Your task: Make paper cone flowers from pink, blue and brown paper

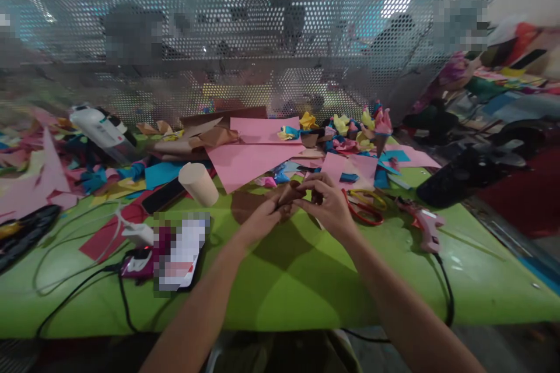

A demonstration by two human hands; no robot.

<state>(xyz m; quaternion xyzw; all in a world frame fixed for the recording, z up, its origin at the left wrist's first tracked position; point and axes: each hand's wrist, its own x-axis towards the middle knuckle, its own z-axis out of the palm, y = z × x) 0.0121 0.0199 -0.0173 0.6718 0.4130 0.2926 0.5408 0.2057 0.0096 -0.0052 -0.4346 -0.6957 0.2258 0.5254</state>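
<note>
My left hand [265,214] and my right hand [327,201] meet over the green table [284,280], both pinched on a small brown paper piece [289,191] rolled into a cone shape. The fingers of both hands are curled round it. A brown paper sheet [245,205] lies flat on the table just under my left hand. Red-handled scissors [365,207] lie right of my right hand.
Pink paper sheets [249,160] and a beige cylinder [199,183] lie behind my hands. A phone [181,253] with cables sits at the left, a pink glue gun [426,227] at the right. Folded paper bits [350,128] pile up by the perforated metal screen [262,41].
</note>
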